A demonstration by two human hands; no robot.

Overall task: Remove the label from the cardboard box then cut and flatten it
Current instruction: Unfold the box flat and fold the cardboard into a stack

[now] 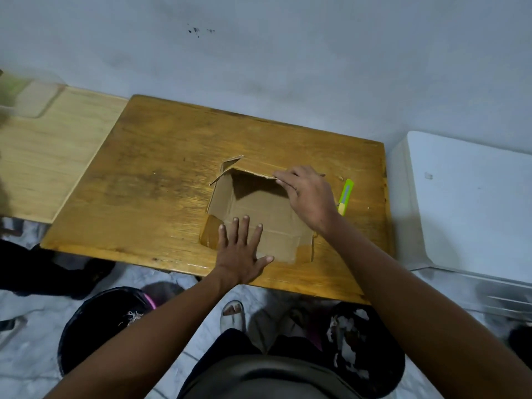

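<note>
**Both hands flat on the opened box**

Nearest my view are the two bare forearms, reaching forward over a dark lap and a sandalled foot [232, 312] on the pale floor. My left hand [241, 251] lies released, fingers spread, palm down on the near panel of the cardboard box [259, 208]. My right hand [308, 194] is also released, not gripping anything; its fingers [283, 180] press on the far edge of the box, at the top of the one wall that stands up.

The box sits on the right half of the brown wooden table [161, 180], mostly laid open with its inside showing. A small flap [227, 165] sticks up at its far left corner, and a glossy taped flap [210, 231] lies at its near left corner.

A green and yellow utility knife [345, 197] rests on the table just beside the right wrist, apart from the box. A white appliance [472, 203] stands right of the table, and a paler wooden board [49, 156] lies to its left.
</note>
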